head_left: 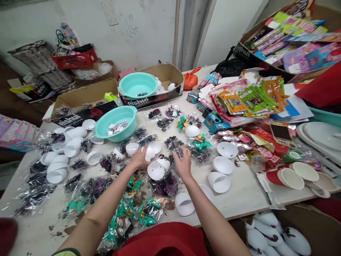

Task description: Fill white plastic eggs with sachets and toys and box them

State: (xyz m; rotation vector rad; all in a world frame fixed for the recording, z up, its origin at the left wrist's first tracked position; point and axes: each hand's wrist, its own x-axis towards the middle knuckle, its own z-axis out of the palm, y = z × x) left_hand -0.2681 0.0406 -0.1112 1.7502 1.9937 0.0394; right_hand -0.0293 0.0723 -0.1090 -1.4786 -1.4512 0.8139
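My left hand (pixel 140 159) has its fingers closed on the edge of a white plastic egg-shell half (pixel 149 153) near the table's middle. My right hand (pixel 183 161) is curved with thumb and fingers apart, beside a clear bag of dark parts (pixel 173 143); I see nothing firmly held in it. Between the hands sit another white shell half (pixel 156 171) and one with brown marks (pixel 164 163). Just below them lies a bag of purple and black parts (pixel 164 185). Bags of green and orange parts (pixel 150 212) lie nearer my body.
Two teal basins (pixel 116 122) (pixel 138 84) stand at the back, by cardboard boxes (pixel 86 113). More shell halves (pixel 71 145) crowd the left. Snack packets (pixel 253 97) and paper cups (pixel 291 178) fill the right. A floor-side box holds white egg shapes (pixel 275 233).
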